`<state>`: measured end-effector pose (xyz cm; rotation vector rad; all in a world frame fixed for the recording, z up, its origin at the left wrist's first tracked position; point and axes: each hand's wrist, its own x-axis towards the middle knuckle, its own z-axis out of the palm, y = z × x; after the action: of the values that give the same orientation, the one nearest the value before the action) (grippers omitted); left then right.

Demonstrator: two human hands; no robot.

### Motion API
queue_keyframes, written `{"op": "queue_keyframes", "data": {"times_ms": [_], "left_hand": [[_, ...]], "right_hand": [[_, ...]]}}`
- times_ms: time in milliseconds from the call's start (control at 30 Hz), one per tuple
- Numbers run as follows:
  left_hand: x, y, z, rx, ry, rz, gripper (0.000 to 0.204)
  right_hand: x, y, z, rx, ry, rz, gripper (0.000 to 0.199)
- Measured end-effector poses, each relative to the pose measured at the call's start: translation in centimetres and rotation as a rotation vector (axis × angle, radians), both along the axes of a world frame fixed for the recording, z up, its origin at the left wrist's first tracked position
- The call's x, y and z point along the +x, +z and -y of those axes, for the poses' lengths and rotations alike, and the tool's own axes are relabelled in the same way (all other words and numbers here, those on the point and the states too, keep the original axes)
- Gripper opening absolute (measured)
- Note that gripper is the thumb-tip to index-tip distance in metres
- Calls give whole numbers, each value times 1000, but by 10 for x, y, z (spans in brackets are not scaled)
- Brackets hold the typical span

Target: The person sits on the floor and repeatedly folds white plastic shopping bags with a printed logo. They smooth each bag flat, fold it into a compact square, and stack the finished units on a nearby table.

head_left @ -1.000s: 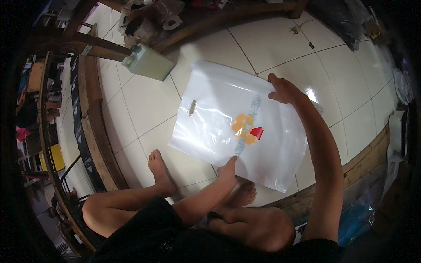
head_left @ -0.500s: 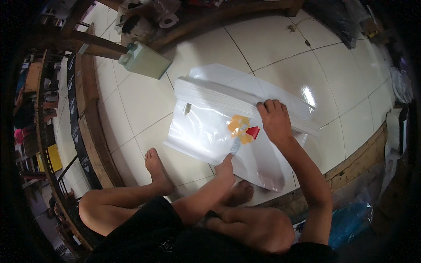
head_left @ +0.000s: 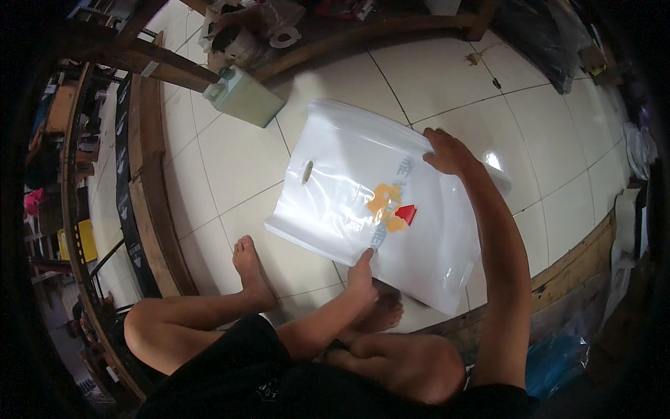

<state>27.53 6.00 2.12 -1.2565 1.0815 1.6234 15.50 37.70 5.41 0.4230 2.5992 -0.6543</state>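
A stack of glossy white plastic bags [head_left: 335,188] lies spread on the tiled floor between my hands. Its top bag has a die-cut handle slot toward the left and a yellow, red and grey print in the middle. My left hand [head_left: 361,279] pinches the near edge, thumb on top, the other fingers mostly hidden beneath. At the far right edge, my right hand [head_left: 450,152] is closed over the plastic with its fingers curled. The far edge looks rounded and slightly raised, and the near right corner hangs close to my foot.
Beyond the bags on the left stands a pale jerrycan [head_left: 246,98] beside a wooden frame [head_left: 174,70]. A wooden beam [head_left: 157,209] runs along the left, and another plank [head_left: 569,269] edges the right. My bare feet [head_left: 252,276] are just short of the bags.
My right hand has moved farther away, drawing the far side of the top bag outward. The folded ridge of layers has flattened, and more of the print shows. My left hand stays at the near edge.
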Motion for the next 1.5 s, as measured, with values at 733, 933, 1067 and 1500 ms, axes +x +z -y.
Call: {"op": "queue_keyframes", "data": {"times_ms": [733, 933, 1067, 1500], "left_hand": [[-1, 17, 0, 84, 56, -86, 41], [-3, 9, 9, 154, 42, -73, 41], [-1, 9, 5, 195, 66, -45, 43], [-11, 17, 4, 206, 63, -100, 51]], "right_hand": [[95, -1, 94, 59, 240, -568, 51], [43, 6, 71, -180, 10, -274, 64], [32, -14, 48, -176, 73, -46, 82], [79, 35, 114, -6, 49, -314, 43]]}}
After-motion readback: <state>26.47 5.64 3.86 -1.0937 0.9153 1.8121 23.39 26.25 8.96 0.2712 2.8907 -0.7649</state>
